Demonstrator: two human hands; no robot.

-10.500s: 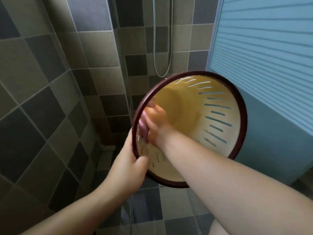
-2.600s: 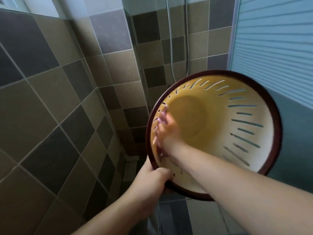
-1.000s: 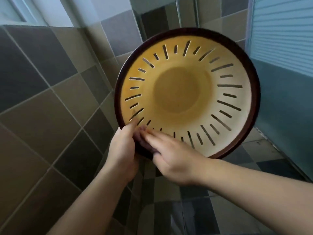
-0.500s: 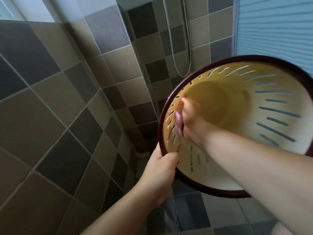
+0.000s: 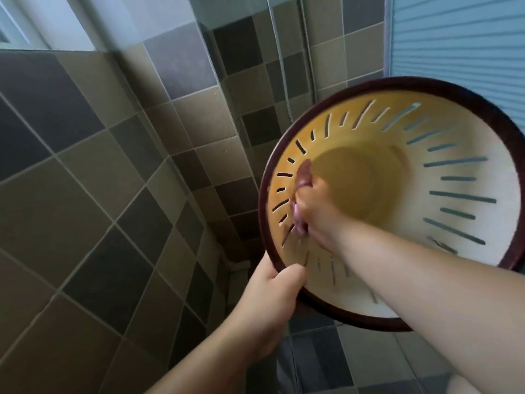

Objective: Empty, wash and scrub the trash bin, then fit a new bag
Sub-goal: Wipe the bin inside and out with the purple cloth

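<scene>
The trash bin (image 5: 443, 237), cream-yellow inside with slotted walls and a dark maroon rim, is held up in the air with its mouth tilted toward me. My left hand (image 5: 272, 297) grips the lower left part of the rim, thumb inside. My right hand (image 5: 315, 211) reaches deep into the bin and holds a pink scrubbing pad (image 5: 302, 194) pressed against the left inner wall. The pad is mostly hidden by my fingers.
Brown and grey wall tiles (image 5: 93, 194) fill the left side and the corner behind the bin. A shower hose (image 5: 284, 66) hangs on the back wall. A pale blue ribbed door (image 5: 460, 38) stands at the upper right. Tiled floor (image 5: 326, 365) lies below.
Since half a second ago the bin has tilted slightly and my right hand has slid along the left inner wall. One second ago that hand was at the rim beside my left hand.
</scene>
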